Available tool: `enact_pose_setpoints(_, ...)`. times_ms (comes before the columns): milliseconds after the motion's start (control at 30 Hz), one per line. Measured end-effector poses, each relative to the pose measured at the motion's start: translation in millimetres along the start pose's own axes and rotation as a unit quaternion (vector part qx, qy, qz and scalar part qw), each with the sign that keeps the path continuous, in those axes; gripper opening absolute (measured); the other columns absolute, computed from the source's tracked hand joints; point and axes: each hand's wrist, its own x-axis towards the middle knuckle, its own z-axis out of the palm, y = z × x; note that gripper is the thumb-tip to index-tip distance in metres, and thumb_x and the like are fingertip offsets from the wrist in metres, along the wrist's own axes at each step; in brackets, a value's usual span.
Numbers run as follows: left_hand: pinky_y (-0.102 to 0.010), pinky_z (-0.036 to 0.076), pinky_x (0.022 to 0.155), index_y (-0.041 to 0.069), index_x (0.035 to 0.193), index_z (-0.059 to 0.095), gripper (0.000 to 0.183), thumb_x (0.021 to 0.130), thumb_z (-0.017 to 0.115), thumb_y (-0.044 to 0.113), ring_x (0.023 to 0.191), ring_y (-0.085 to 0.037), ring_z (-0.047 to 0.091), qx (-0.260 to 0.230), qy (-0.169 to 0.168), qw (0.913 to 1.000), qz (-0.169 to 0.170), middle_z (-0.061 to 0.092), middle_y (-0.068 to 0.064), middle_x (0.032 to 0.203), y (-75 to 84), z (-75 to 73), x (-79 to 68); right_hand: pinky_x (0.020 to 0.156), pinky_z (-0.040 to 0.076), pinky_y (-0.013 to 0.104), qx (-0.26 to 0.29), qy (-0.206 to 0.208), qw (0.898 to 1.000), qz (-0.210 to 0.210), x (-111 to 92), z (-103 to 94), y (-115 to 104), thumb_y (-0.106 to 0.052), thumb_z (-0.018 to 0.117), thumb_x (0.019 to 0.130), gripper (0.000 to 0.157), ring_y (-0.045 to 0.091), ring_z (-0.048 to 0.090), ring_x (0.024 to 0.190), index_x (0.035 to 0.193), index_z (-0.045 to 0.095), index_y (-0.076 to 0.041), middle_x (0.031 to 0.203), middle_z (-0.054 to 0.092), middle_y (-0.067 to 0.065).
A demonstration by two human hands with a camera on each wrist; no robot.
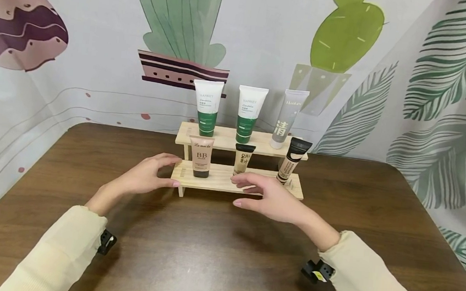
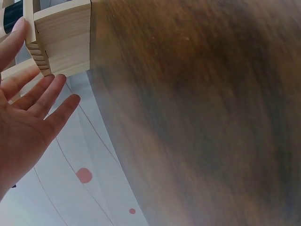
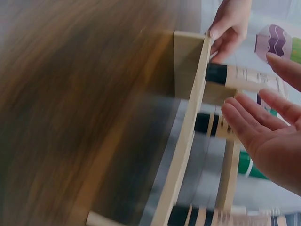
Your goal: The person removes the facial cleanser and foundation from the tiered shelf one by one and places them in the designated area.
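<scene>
A two-tier wooden display stand (image 1: 221, 184) stands on the table. At the left end of its lower shelf, my left hand (image 1: 147, 175) grips the plank, thumb at the front edge and fingertips toward the back. My right hand (image 1: 271, 199) is in front of the lower shelf with fingers extended, holding nothing. Behind its fingertips is a small beige tube with a black top (image 1: 243, 158), its base partly hidden. To the left stands a pink BB cream tube (image 1: 201, 156). A black-and-beige tube (image 1: 293, 160) leans right at the other end, its lower part near my right hand.
On the upper shelf are two white-and-green tubes (image 1: 208, 108) (image 1: 248, 114) and a grey tube (image 1: 287, 120). Behind the brown table (image 1: 190, 252) hangs a cloth printed with cacti and leaves (image 1: 267, 42). Both sleeved wrists carry black devices (image 1: 106, 241).
</scene>
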Motion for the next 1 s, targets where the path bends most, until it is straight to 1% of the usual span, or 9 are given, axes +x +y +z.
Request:
enact_pose_setpoints(133, -0.051, 0.033, 0.098, -0.007, 0.127, 0.048, 0.060, 0.080, 0.072, 0.022, 0.119, -0.038, 0.042, -0.001, -0.002, 1.0000, -0.001, 0.047, -0.025, 0.127, 0.4, 0.1, 1.1, 0.092, 0.044, 0.029, 0.023, 0.006, 1.000, 0.005, 13, 11.6, -4, -0.009, 0.068, 0.083, 0.046, 0.029, 0.055, 0.108, 0.123, 0.051, 0.005, 0.119, 0.055, 0.019)
enact_pose_setpoints(233, -0.051, 0.033, 0.098, -0.007, 0.126, 0.048, 0.060, 0.080, 0.072, 0.022, 0.119, -0.038, 0.042, -0.002, -0.003, 1.0000, -0.001, 0.047, -0.025, 0.127, 0.9, -0.4, 0.9, 0.091, 0.044, 0.030, 0.029, 0.010, 0.999, 0.013, 24, 19.6, -6, -0.009, 0.067, 0.083, 0.048, 0.029, 0.055, 0.108, 0.124, 0.049, 0.006, 0.119, 0.054, 0.020)
enact_pose_setpoints(367, -0.051, 0.034, 0.097, -0.007, 0.126, 0.048, 0.060, 0.079, 0.072, 0.021, 0.117, -0.037, 0.044, -0.007, -0.002, 1.0000, -0.001, 0.047, -0.024, 0.126, 0.4, -1.0, 0.5, 0.090, 0.045, 0.029, 0.018, 0.022, 0.999, 0.031, 38, 28.0, -8, -0.008, 0.068, 0.082, 0.049, 0.028, 0.055, 0.106, 0.125, 0.048, 0.006, 0.119, 0.054, 0.020)
enact_pose_setpoints(500, -0.050, 0.038, 0.094, -0.008, 0.126, 0.048, 0.060, 0.079, 0.072, 0.020, 0.112, -0.036, 0.048, -0.018, -0.002, 0.9998, -0.001, 0.048, -0.024, 0.125, -0.9, -0.7, 1.0, 0.090, 0.045, 0.029, -0.001, 0.049, 0.998, 0.049, 50, 33.8, -7, -0.008, 0.069, 0.081, 0.051, 0.026, 0.056, 0.105, 0.125, 0.048, 0.004, 0.120, 0.054, 0.017)
enact_pose_setpoints(700, -0.049, 0.040, 0.092, -0.008, 0.126, 0.048, 0.059, 0.079, 0.072, 0.020, 0.110, -0.035, 0.051, -0.019, -0.005, 0.9998, 0.000, 0.049, -0.024, 0.124, -1.7, -0.5, 2.0, 0.088, 0.046, 0.027, 0.003, 0.090, 0.993, 0.075, 60, 39.8, -6, -0.006, 0.070, 0.080, 0.053, 0.027, 0.057, 0.103, 0.126, 0.045, 0.005, 0.118, 0.056, 0.018)
enact_pose_setpoints(833, -0.049, 0.041, 0.091, -0.008, 0.126, 0.048, 0.059, 0.080, 0.072, 0.020, 0.109, -0.034, 0.051, -0.020, -0.007, 0.9998, 0.001, 0.048, -0.024, 0.124, -1.6, -0.7, 2.1, 0.086, 0.047, 0.026, 0.013, 0.103, 0.991, 0.083, 64, 43.4, -5, -0.005, 0.069, 0.080, 0.055, 0.028, 0.057, 0.101, 0.128, 0.042, 0.004, 0.116, 0.056, 0.018)
enact_pose_setpoints(1000, -0.049, 0.041, 0.091, -0.007, 0.126, 0.048, 0.059, 0.080, 0.072, 0.020, 0.109, -0.033, 0.051, -0.022, -0.008, 0.9997, -0.001, 0.049, -0.023, 0.124, -2.5, -0.1, 1.9, 0.085, 0.048, 0.027, 0.017, 0.114, 0.989, 0.087, 71, 47.2, -2, -0.005, 0.068, 0.081, 0.057, 0.027, 0.057, 0.101, 0.131, 0.040, 0.001, 0.115, 0.056, 0.017)
